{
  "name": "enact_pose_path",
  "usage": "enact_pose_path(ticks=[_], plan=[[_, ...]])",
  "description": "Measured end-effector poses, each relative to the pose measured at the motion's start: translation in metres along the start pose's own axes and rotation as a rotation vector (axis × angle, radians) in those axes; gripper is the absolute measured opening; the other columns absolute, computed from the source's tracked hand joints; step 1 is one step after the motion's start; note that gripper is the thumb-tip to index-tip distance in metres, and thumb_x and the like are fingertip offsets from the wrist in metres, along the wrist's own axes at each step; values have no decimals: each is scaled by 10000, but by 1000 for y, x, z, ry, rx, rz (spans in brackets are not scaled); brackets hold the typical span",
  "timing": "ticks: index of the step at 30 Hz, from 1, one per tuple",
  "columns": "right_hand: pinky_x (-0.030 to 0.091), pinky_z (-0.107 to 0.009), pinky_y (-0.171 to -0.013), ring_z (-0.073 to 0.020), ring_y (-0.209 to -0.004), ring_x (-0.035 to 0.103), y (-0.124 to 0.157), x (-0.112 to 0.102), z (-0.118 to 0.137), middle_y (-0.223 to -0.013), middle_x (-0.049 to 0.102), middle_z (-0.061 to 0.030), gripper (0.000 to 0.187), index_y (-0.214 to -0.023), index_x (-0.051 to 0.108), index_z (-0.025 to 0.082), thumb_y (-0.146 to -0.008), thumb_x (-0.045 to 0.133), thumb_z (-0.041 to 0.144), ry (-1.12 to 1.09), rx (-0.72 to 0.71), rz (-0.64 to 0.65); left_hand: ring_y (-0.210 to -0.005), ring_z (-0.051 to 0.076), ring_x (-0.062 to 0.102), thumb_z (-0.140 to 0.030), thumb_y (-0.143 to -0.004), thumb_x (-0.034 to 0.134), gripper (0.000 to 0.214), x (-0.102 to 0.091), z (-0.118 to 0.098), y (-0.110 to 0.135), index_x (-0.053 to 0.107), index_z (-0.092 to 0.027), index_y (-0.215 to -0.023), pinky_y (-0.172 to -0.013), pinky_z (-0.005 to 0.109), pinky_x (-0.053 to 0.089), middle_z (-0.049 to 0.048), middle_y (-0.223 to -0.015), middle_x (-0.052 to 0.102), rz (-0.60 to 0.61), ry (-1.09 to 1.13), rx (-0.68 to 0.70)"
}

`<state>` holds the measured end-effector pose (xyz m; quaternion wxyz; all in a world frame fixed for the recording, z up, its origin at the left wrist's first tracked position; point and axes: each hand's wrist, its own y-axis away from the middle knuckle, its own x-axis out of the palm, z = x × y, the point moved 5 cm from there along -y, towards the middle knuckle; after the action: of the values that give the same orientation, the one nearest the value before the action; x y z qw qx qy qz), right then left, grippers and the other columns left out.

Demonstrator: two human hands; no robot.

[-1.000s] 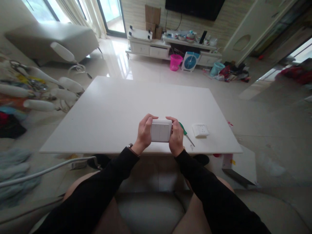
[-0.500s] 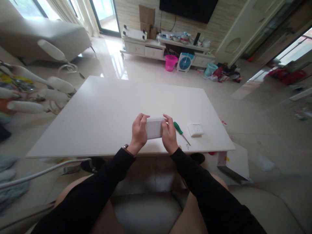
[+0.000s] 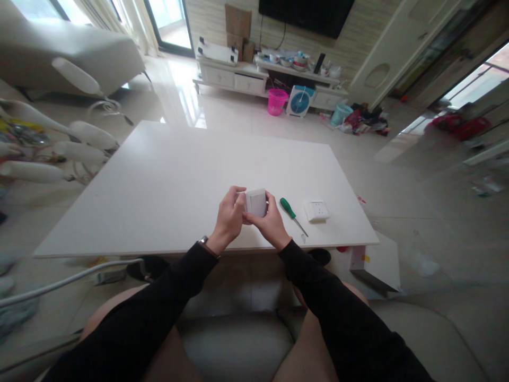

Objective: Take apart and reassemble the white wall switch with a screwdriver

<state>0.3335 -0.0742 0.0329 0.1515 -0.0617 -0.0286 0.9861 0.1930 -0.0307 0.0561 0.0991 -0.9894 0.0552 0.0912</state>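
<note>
Between my two hands is a white wall switch (image 3: 256, 202) with broad flat rocker panels, held over the table near its front edge. My left hand (image 3: 230, 216) grips its left side, the thumb lying across the front. On the other side my right hand (image 3: 273, 223) has its fingers around the right edge and its thumb along the bottom. To the right of that hand lies a screwdriver (image 3: 288, 208) with a green handle, its shaft pointing toward me. A white wall socket (image 3: 318, 210) sits farther right. By the screwdriver's tip is a small pale piece (image 3: 303, 239), too small to name.
The white table (image 3: 159, 185) spans the space before me. Lamp arms with white shades (image 3: 93, 135) reach in beside its left edge. A white box (image 3: 379, 260) stands on the floor at right. A pink basket (image 3: 277, 102) and a blue fan (image 3: 300, 101) are beyond the table.
The switch has been turned and tilted in my hands, so its face now shows at an angle. My right thumb has moved to its lower edge. The view has shifted slightly.
</note>
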Motion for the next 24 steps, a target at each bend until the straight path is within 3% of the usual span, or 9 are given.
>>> enact_pose_path(ticks=[4,7,10,14,16,24], plan=[[561,-426,-969,-261,-1121,651,-2,-1,-2,-1348,636,-124,862,-1345,532,219,-632,920,509,-57,57,-12,-988,246,654,-525,-992,406,445,1,-9,4,680,-195,-1108,-897,367,499,81,-1057,726,18,-34,106],[569,-410,-947,-248,-1098,659,-4,-1,-5,-1344,644,-109,802,-1298,552,234,-636,910,511,-128,92,0,-1044,254,650,-524,-1009,392,470,0,-11,5,703,-195,-1137,-943,387,506,98,-1122,720,8,-60,180],[573,-397,-941,-247,-1107,662,-5,0,-9,-1320,654,-105,719,-1247,573,226,-670,878,527,-224,136,-1,-997,236,647,-521,-1025,389,483,-1,-8,5,696,-197,-1209,-883,366,531,98,-1101,713,6,-34,194],[574,-396,-955,-255,-1164,647,-6,2,-11,-1314,659,-104,668,-1224,592,214,-697,846,536,-320,178,-3,-796,190,616,-549,-1008,441,476,-2,-4,6,653,-196,-1247,-643,272,519,40,-871,657,9,47,129],[581,-403,-947,-259,-1170,646,-5,3,-10,-1306,669,-102,652,-1217,600,214,-707,836,544,-341,194,6,-759,175,610,-550,-1000,462,457,-2,-4,6,648,-195,-1221,-582,244,496,29,-851,648,4,78,115],[590,-395,-918,-258,-1144,673,-4,5,-4,-1332,678,-110,679,-1207,601,218,-692,861,576,-410,200,27,-776,157,656,-499,-983,517,426,-5,-5,6,678,-173,-1207,-622,237,508,53,-918,730,-11,93,143]])
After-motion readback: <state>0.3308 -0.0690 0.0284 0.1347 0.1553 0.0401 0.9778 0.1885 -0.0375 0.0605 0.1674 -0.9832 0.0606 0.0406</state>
